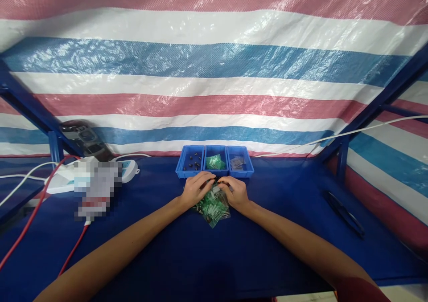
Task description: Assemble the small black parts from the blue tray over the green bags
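Note:
My left hand (198, 189) and my right hand (236, 192) meet above a pile of small clear bags with green contents (213, 209) on the blue table. The fingers of both hands are bent in a pinch at the pile's far edge. Something small and dark shows between the fingertips, too small to name. Just beyond the hands stand three blue bins side by side. The left bin (180, 170) contains several small dark pieces, the middle bin (216, 172) green packets, and the right bin (245, 173) clear packets.
At left, a white power strip (60, 180) with red and white cables lies beside a blurred-out object (100, 190). A dark object (87, 139) leans against the striped sheet (214, 86) behind. A slim black item (343, 214) lies at right. Blue frame posts stand on both sides.

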Available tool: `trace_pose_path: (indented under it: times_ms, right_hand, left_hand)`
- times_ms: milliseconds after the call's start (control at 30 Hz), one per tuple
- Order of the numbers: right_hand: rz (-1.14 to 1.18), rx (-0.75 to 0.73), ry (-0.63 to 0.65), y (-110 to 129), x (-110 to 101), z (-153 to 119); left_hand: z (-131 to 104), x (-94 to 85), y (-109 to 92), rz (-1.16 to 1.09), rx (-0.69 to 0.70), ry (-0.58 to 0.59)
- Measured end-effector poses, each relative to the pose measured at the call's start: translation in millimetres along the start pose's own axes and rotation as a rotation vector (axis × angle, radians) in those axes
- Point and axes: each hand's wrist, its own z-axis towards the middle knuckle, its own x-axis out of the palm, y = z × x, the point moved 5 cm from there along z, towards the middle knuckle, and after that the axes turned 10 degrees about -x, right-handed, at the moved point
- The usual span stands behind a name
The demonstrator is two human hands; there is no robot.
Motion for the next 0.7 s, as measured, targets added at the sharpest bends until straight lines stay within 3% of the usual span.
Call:
trace_pose_path:
  times_ms: [233,467,700]
  right_hand:
    - [0.006,-0.006,-0.02,-1.9,-0.9,-0.5]
    - [0.027,0.095,-0.117,-12.5,0.2,-6.9]
    - [0.058,0.08,-0.063,-9.9,0.7,-5.0]
  left_hand:
    - [-0.7,2.4,2.8,0.016,-0.015,0.029]
    - [1.0,1.1,2.0,0.015,-0.008,0.021]
    - [-1.1,2.6,2.3,0.056,0.082,0.012]
